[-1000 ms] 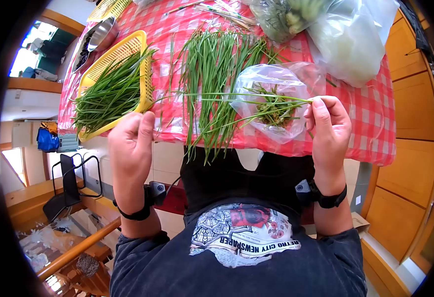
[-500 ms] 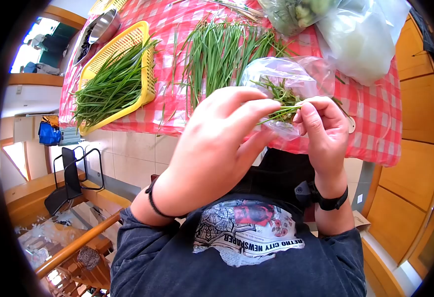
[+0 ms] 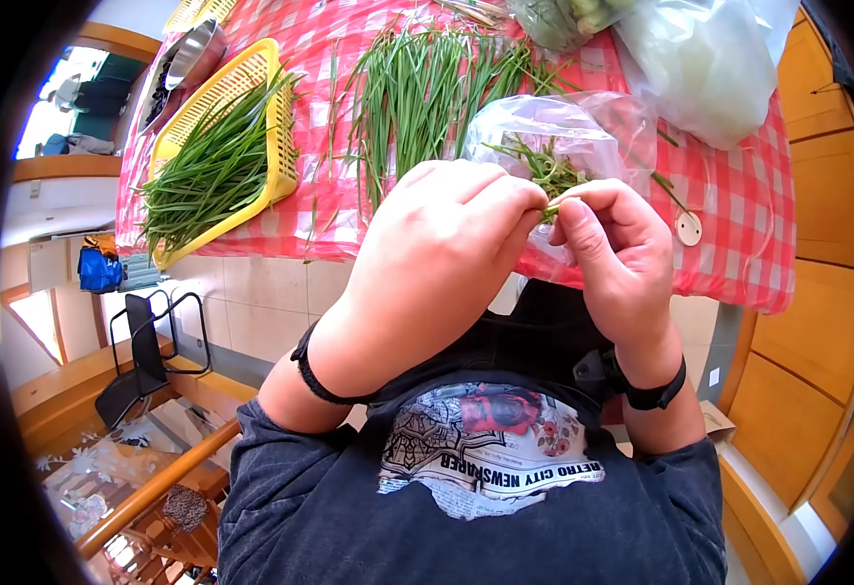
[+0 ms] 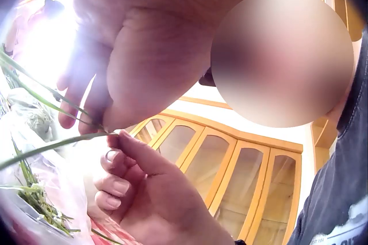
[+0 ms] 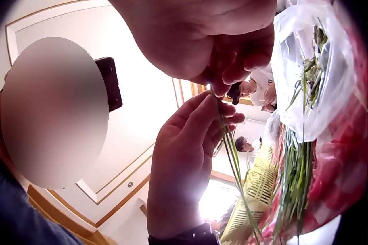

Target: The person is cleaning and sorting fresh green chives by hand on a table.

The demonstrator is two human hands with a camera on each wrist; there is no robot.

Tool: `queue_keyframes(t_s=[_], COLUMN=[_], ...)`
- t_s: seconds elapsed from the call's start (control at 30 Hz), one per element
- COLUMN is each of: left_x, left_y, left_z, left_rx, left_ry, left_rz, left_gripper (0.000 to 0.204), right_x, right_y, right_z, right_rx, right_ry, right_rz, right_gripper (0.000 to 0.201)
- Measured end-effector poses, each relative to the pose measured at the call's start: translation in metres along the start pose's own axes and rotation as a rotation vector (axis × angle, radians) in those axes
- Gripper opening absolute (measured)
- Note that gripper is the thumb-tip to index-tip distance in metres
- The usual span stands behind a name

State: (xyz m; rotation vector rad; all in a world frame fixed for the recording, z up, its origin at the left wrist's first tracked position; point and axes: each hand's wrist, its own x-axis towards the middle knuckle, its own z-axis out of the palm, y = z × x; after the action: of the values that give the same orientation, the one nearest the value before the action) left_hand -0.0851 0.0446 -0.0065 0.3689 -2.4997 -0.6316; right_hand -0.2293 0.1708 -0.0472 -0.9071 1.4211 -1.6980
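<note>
Both hands meet over the front of the table at the butt ends of a few garlic chives. My left hand pinches the stalks between thumb and forefinger, its back hiding most of them from above. Right against its fingertips, my right hand pinches the stalk ends. The long green blades trail down past the left hand in the right wrist view. Just beyond the hands lies a clear plastic bag with chive trimmings inside. A row of loose garlic chives is spread left of the bag.
A yellow basket heaped with chives stands at the table's left, near a metal bowl. Bulging plastic bags sit at the back right. A white disc lies on the red checked tablecloth. People appear in the right wrist view's background.
My left hand has swung from the basket side across to the right hand, and its fingers have closed on the chives. The right hand stays near the bag, still pinching the stalks.
</note>
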Motion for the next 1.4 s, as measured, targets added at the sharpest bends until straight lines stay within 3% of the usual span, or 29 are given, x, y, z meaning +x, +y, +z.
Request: queue_keyframes(t_s=[0.8, 0.9, 1.13, 1.33, 1.4], left_x=[-0.004, -0.01, -0.02, -0.023, -0.025], left_y=[-0.012, -0.021, -0.028, -0.022, -0.017], left_z=[-0.005, -0.013, -0.028, -0.017, -0.019], left_rx=[0.092, 0.1, 0.025, -0.054, -0.342], left_ry=[0.008, -0.021, -0.048, 0.025, -0.101], left_rz=[0.015, -0.06, -0.254, -0.151, -0.339], left_gripper=[0.013, 0.011, 0.007, 0.021, 0.03], right_x=[-0.002, 0.0, 0.005, 0.006, 0.007], right_y=[0.003, -0.003, 0.001, 0.004, 0.004], right_z=[0.006, -0.002, -0.012, -0.013, -0.013], right_rx=[-0.1, -0.002, -0.012, 0.066, 0.09], right_ry=[0.098, 0.157, 0.165, 0.171, 0.163], right_rz=[-0.037, 0.039, -0.001, 0.062, 0.041], right_gripper=[0.009, 0.009, 0.011, 0.014, 0.015])
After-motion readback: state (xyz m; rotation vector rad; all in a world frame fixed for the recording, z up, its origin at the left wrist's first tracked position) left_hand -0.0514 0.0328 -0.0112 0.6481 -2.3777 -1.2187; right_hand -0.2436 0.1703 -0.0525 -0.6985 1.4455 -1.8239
